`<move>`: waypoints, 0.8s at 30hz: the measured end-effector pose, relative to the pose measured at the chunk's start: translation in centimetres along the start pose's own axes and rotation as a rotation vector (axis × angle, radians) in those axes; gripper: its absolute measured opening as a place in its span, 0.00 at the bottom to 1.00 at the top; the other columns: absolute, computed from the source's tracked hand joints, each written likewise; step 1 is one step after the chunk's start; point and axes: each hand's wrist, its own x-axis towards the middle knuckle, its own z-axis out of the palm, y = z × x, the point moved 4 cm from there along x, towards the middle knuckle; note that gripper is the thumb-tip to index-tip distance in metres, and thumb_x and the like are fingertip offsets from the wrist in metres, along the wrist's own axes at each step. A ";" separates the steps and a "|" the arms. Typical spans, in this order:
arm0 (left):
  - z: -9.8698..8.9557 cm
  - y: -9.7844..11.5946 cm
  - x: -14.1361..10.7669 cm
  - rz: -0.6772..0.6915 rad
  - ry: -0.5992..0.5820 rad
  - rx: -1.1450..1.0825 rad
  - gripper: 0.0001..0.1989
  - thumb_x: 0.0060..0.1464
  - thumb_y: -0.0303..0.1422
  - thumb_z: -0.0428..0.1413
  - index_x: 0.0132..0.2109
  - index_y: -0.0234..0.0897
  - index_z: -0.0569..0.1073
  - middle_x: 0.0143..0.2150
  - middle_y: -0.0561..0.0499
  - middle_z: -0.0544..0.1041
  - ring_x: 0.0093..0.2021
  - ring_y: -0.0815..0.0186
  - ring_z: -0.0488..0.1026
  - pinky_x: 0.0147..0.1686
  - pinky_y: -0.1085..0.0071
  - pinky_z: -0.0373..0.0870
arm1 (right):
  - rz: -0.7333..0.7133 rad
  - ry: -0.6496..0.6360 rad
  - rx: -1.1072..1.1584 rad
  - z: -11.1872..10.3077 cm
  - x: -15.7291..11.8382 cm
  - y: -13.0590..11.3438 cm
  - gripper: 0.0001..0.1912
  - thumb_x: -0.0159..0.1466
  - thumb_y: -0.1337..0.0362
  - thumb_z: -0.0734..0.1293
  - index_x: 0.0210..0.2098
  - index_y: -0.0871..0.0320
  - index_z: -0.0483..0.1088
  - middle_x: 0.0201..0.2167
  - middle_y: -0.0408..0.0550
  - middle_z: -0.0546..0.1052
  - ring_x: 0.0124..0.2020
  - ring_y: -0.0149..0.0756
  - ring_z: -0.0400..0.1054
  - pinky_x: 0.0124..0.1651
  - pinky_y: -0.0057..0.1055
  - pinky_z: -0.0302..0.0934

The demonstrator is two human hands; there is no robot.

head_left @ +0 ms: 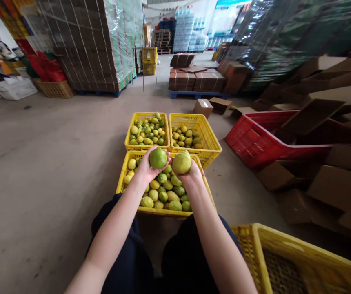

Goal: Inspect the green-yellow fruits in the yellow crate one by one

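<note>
Head view: half-open left hand [145, 170] cradles a round green citrus [158, 158]; alongside, half-open right hand [194, 176] cups a yellow-green citrus [182, 162], above a yellow plastic crate [163, 212]. Apparently holding; moving either needs steadiness.

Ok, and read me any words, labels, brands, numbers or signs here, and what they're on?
No text is readable.
Blue sign, far back: too blurred.
Pale label on the far yellow crate: too small.
Green fruit and yellow-green fruit, in the hands: no lettering shows.
</note>
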 end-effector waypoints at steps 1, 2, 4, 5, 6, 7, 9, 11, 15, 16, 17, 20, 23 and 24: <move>-0.1 -0.1 0.1 0.005 -0.004 -0.011 0.15 0.65 0.36 0.49 0.41 0.31 0.76 0.31 0.46 0.80 0.30 0.65 0.79 0.29 0.73 0.77 | 0.000 -0.014 -0.002 0.0 0.1 0.1 0.14 0.68 0.63 0.55 0.33 0.57 0.71 0.22 0.46 0.77 0.21 0.36 0.71 0.22 0.29 0.67; -0.2 -0.1 0.2 0.014 -0.003 -0.028 0.15 0.66 0.36 0.48 0.42 0.32 0.76 0.32 0.46 0.80 0.30 0.65 0.79 0.30 0.73 0.78 | -0.001 -0.023 -0.005 0.1 0.0 0.2 0.16 0.68 0.63 0.54 0.35 0.58 0.71 0.23 0.48 0.78 0.21 0.36 0.72 0.21 0.29 0.67; -0.3 -0.1 0.3 0.024 0.010 -0.068 0.16 0.67 0.36 0.46 0.44 0.33 0.76 0.32 0.47 0.80 0.31 0.64 0.79 0.31 0.70 0.79 | 0.004 -0.026 -0.015 0.3 -0.5 0.3 0.19 0.69 0.62 0.51 0.37 0.59 0.71 0.25 0.50 0.78 0.23 0.38 0.73 0.21 0.30 0.68; -0.4 -0.1 0.3 0.024 0.018 -0.083 0.16 0.67 0.38 0.46 0.45 0.33 0.76 0.32 0.47 0.79 0.31 0.64 0.79 0.32 0.69 0.79 | 0.009 -0.019 -0.020 0.4 -0.9 0.3 0.19 0.69 0.61 0.50 0.38 0.59 0.71 0.25 0.50 0.78 0.24 0.39 0.74 0.22 0.31 0.68; -0.4 -0.1 0.3 0.024 0.030 -0.091 0.17 0.66 0.40 0.47 0.45 0.33 0.75 0.32 0.46 0.79 0.32 0.63 0.79 0.31 0.69 0.79 | 0.008 -0.007 -0.020 0.5 -1.4 0.3 0.19 0.69 0.60 0.51 0.38 0.58 0.70 0.25 0.50 0.78 0.25 0.39 0.74 0.23 0.31 0.69; -0.4 0.0 0.2 0.029 0.042 -0.097 0.17 0.65 0.41 0.49 0.45 0.33 0.75 0.31 0.46 0.78 0.31 0.63 0.78 0.31 0.69 0.79 | -0.001 0.007 -0.015 0.6 -1.8 0.2 0.17 0.69 0.58 0.52 0.38 0.57 0.69 0.25 0.48 0.78 0.24 0.38 0.73 0.23 0.31 0.69; -0.3 0.2 0.1 0.051 0.067 -0.109 0.15 0.62 0.43 0.54 0.45 0.35 0.76 0.30 0.48 0.77 0.30 0.65 0.77 0.29 0.72 0.77 | -0.041 0.026 0.004 0.7 -2.6 0.0 0.12 0.67 0.56 0.59 0.36 0.56 0.68 0.23 0.43 0.76 0.22 0.34 0.71 0.24 0.29 0.70; -0.3 0.3 0.0 0.057 0.073 -0.129 0.13 0.61 0.41 0.56 0.44 0.35 0.76 0.28 0.49 0.75 0.28 0.68 0.75 0.27 0.76 0.75 | -0.052 0.007 -0.003 0.9 -3.1 -0.1 0.10 0.64 0.55 0.63 0.35 0.55 0.67 0.21 0.40 0.74 0.20 0.32 0.69 0.22 0.27 0.68; -0.1 0.6 -0.1 0.052 0.005 -0.156 0.12 0.62 0.38 0.52 0.40 0.33 0.75 0.29 0.47 0.76 0.28 0.67 0.76 0.27 0.76 0.76 | 0.052 -0.098 -0.091 1.3 -3.4 0.3 0.14 0.65 0.54 0.62 0.32 0.57 0.68 0.19 0.45 0.74 0.20 0.34 0.69 0.18 0.24 0.63; -0.2 0.7 0.0 0.059 -0.009 -0.159 0.13 0.62 0.37 0.51 0.39 0.33 0.75 0.30 0.46 0.77 0.29 0.66 0.77 0.27 0.75 0.76 | 0.073 -0.108 -0.104 1.3 -3.3 0.4 0.15 0.65 0.53 0.61 0.31 0.57 0.69 0.20 0.47 0.75 0.20 0.34 0.68 0.19 0.25 0.64; -0.3 0.7 0.1 0.065 -0.013 -0.161 0.13 0.63 0.36 0.50 0.39 0.33 0.76 0.30 0.46 0.78 0.30 0.66 0.77 0.27 0.75 0.76 | 0.085 -0.108 -0.109 1.3 -3.1 0.5 0.15 0.66 0.54 0.59 0.31 0.57 0.69 0.20 0.48 0.75 0.20 0.34 0.68 0.20 0.26 0.65; -0.7 0.6 0.5 0.076 0.032 -0.150 0.13 0.63 0.33 0.48 0.43 0.35 0.77 0.32 0.46 0.79 0.30 0.66 0.77 0.28 0.74 0.76 | 0.097 -0.060 -0.124 0.8 -2.2 0.8 0.14 0.66 0.59 0.56 0.31 0.57 0.69 0.20 0.48 0.76 0.19 0.36 0.69 0.20 0.29 0.65; -1.1 0.4 0.8 0.109 0.098 -0.145 0.14 0.64 0.32 0.47 0.49 0.36 0.76 0.32 0.48 0.79 0.32 0.65 0.78 0.33 0.72 0.77 | 0.064 -0.018 -0.161 0.4 -1.5 0.8 0.13 0.65 0.61 0.55 0.32 0.55 0.69 0.20 0.46 0.76 0.18 0.37 0.68 0.20 0.31 0.65; -1.2 0.3 0.8 0.122 0.111 -0.153 0.15 0.65 0.33 0.47 0.49 0.36 0.75 0.32 0.48 0.78 0.33 0.65 0.78 0.34 0.71 0.78 | 0.045 -0.013 -0.169 0.3 -1.4 0.7 0.12 0.65 0.61 0.55 0.32 0.54 0.68 0.20 0.46 0.76 0.18 0.37 0.68 0.20 0.32 0.65</move>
